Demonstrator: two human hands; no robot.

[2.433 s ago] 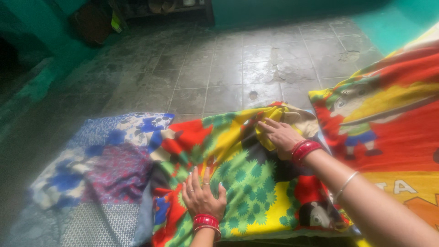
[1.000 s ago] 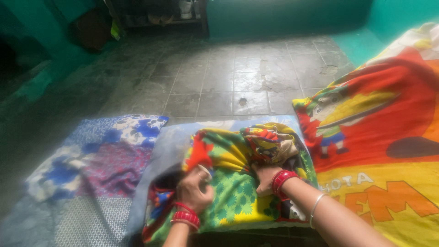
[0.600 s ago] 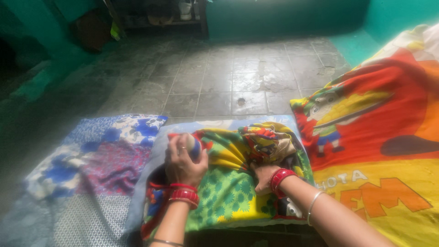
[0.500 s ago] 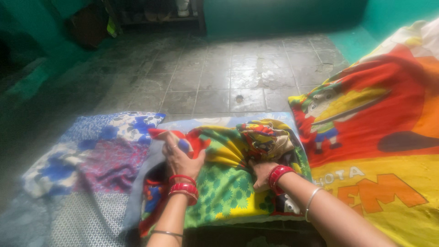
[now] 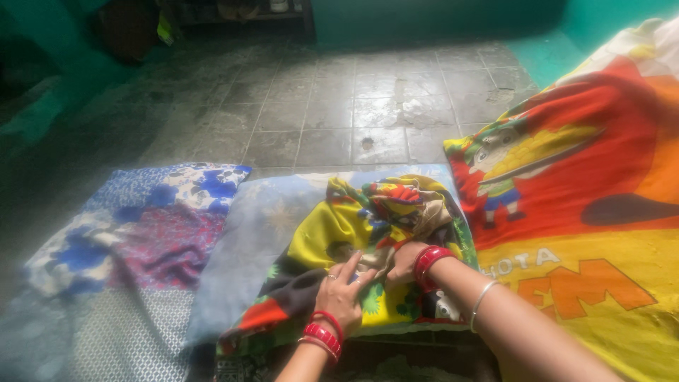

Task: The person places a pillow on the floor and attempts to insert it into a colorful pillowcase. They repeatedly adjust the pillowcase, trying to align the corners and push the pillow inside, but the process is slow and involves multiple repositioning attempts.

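A bright cartoon-print cloth [image 5: 339, 230] in yellow, green, red and black lies bunched and partly folded on a pale blue pillow [image 5: 244, 244]. My left hand [image 5: 344, 291], with red bangles at the wrist, presses flat on the cloth's near part, fingers spread. My right hand [image 5: 400, 263], also with red bangles and a thin silver one up the arm, grips a gathered fold of the same cloth just right of the left hand. The two hands nearly touch.
A blue, white and purple patchwork cloth [image 5: 134, 244] lies to the left. A large red, yellow and orange cartoon-print sheet [image 5: 580, 212] covers the right side. Beyond is a worn grey tiled floor [image 5: 332, 106], teal walls and dark items at the back.
My left hand has carried the cloth's left edge over to the right, uncovering more of the pale blue pillow, and now rests beside my right hand, which has stayed put.
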